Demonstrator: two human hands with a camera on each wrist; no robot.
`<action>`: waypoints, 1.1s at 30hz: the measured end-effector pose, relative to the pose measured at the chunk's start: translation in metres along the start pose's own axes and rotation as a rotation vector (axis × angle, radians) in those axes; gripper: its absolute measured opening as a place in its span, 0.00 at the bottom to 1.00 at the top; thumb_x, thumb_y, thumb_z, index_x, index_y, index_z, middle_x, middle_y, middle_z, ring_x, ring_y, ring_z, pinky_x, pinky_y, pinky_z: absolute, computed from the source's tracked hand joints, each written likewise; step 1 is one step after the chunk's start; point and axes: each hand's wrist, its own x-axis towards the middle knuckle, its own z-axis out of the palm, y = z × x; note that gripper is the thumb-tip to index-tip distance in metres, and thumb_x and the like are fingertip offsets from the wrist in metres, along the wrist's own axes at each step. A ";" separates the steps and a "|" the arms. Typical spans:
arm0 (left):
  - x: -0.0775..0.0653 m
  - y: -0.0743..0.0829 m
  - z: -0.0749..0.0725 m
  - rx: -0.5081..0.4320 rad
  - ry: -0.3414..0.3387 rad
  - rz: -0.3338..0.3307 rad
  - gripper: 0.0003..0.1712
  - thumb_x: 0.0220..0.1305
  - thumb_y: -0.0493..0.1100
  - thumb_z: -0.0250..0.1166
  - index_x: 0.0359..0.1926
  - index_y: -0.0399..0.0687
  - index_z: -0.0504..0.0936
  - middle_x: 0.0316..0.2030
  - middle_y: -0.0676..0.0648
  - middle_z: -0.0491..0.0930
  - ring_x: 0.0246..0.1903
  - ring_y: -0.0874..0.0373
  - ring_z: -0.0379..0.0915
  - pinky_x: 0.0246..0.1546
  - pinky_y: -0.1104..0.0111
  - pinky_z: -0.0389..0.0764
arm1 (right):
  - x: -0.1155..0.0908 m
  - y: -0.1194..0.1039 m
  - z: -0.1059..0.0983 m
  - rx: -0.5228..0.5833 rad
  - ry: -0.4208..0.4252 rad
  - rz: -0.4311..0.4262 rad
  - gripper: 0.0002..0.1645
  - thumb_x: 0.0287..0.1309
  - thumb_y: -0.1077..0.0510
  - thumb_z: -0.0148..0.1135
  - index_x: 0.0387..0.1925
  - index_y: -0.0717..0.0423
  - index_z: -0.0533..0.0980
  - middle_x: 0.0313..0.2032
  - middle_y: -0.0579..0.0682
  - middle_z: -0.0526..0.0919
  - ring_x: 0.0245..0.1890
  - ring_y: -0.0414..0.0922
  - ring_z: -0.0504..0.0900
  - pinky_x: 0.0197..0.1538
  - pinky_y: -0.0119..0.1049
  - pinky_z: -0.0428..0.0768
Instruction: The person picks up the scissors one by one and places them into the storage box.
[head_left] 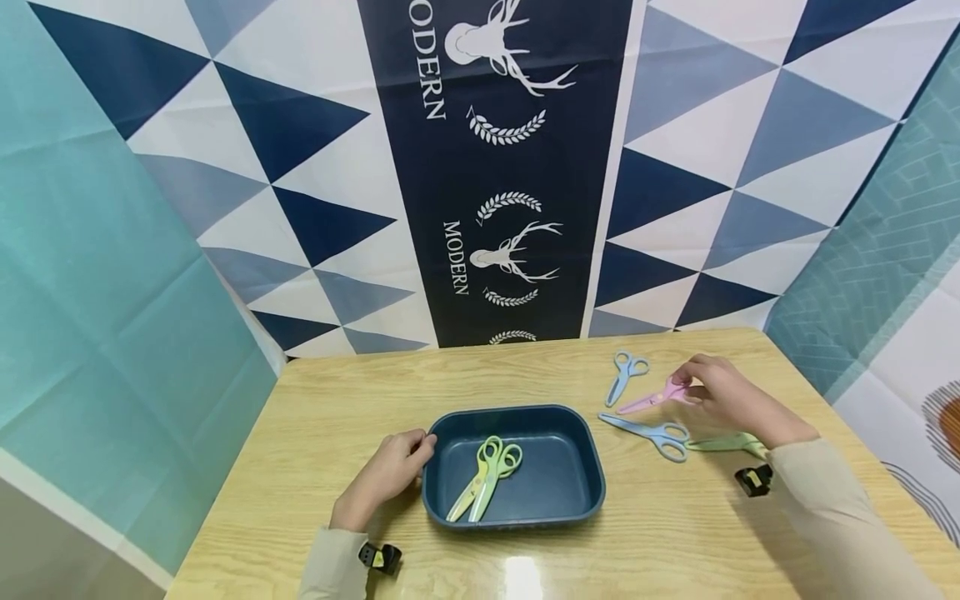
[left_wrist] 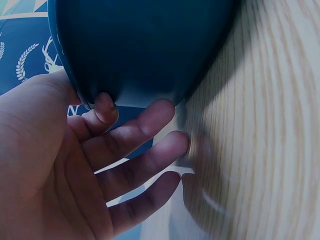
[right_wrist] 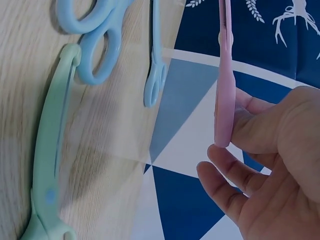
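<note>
My left hand [head_left: 396, 467] pinches the left rim of a dark blue tray [head_left: 591, 467], thumb at the rim and index finger against the outer wall. In the left wrist view the other fingers [left_wrist: 162, 150] spread loosely below the tray wall. Inside the tray lie yellow scissors [head_left: 467, 496] and green scissors [head_left: 489, 479], crossing each other. At the right, my right hand [head_left: 723, 396] pinches pink scissors [right_wrist: 226, 100] by the handles, blades pointing left. The right wrist view shows the pink scissors held above the tabletop, seen edge-on.
Blue scissors [head_left: 618, 379] lie behind the pink ones. Larger blue scissors [head_left: 648, 431] lie in front, beside green scissors [right_wrist: 47, 150] partly under my right forearm. A patterned cloth [head_left: 510, 183] hangs behind the wooden table [head_left: 337, 400].
</note>
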 end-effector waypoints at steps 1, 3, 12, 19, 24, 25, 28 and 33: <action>0.001 0.000 0.000 0.000 0.000 0.002 0.21 0.74 0.55 0.48 0.24 0.54 0.72 0.18 0.55 0.72 0.18 0.64 0.69 0.21 0.72 0.70 | 0.001 -0.001 0.000 0.000 0.009 -0.007 0.16 0.40 0.76 0.70 0.31 0.58 0.81 0.29 0.47 0.79 0.29 0.45 0.77 0.34 0.43 0.78; 0.002 0.002 -0.001 0.000 0.000 0.007 0.21 0.74 0.54 0.48 0.24 0.54 0.72 0.18 0.55 0.71 0.18 0.63 0.69 0.21 0.72 0.70 | 0.002 -0.002 0.000 0.005 0.017 -0.012 0.16 0.39 0.77 0.70 0.31 0.58 0.81 0.29 0.47 0.79 0.29 0.44 0.77 0.34 0.43 0.78; 0.002 0.003 -0.001 -0.010 -0.002 0.008 0.21 0.74 0.55 0.48 0.24 0.54 0.72 0.18 0.55 0.71 0.18 0.63 0.69 0.21 0.72 0.70 | 0.007 -0.010 -0.002 0.038 -0.043 0.031 0.14 0.44 0.75 0.70 0.34 0.59 0.81 0.31 0.48 0.79 0.32 0.47 0.77 0.37 0.45 0.77; 0.001 0.003 -0.002 -0.007 -0.008 0.003 0.22 0.74 0.56 0.48 0.23 0.54 0.72 0.17 0.55 0.71 0.17 0.63 0.68 0.21 0.72 0.70 | 0.011 -0.016 -0.001 0.025 -0.037 0.039 0.13 0.46 0.75 0.68 0.34 0.59 0.81 0.32 0.48 0.80 0.34 0.47 0.78 0.39 0.48 0.77; 0.001 0.001 -0.002 0.004 -0.005 -0.001 0.22 0.74 0.56 0.48 0.24 0.54 0.72 0.18 0.55 0.71 0.18 0.63 0.68 0.21 0.72 0.70 | 0.017 -0.018 -0.003 0.041 -0.047 0.052 0.13 0.47 0.76 0.66 0.34 0.60 0.80 0.32 0.51 0.80 0.34 0.51 0.79 0.40 0.50 0.77; 0.001 0.001 -0.001 0.005 -0.004 -0.002 0.22 0.74 0.56 0.48 0.24 0.54 0.72 0.18 0.55 0.71 0.18 0.63 0.68 0.21 0.72 0.70 | 0.019 -0.018 -0.004 0.039 -0.049 0.054 0.12 0.48 0.76 0.65 0.34 0.60 0.80 0.33 0.51 0.80 0.34 0.51 0.79 0.40 0.50 0.77; 0.000 0.001 -0.001 0.005 -0.004 0.000 0.22 0.74 0.56 0.48 0.24 0.54 0.72 0.18 0.55 0.71 0.18 0.63 0.68 0.21 0.72 0.70 | 0.023 -0.020 -0.004 0.041 -0.060 0.062 0.12 0.49 0.76 0.64 0.35 0.61 0.80 0.33 0.51 0.80 0.36 0.51 0.79 0.40 0.49 0.77; 0.000 0.000 -0.001 0.004 -0.008 -0.003 0.22 0.74 0.56 0.48 0.24 0.55 0.72 0.17 0.56 0.71 0.17 0.63 0.68 0.21 0.72 0.70 | 0.028 -0.024 -0.004 0.055 -0.060 0.069 0.12 0.49 0.76 0.63 0.35 0.61 0.80 0.34 0.51 0.80 0.36 0.50 0.79 0.41 0.49 0.77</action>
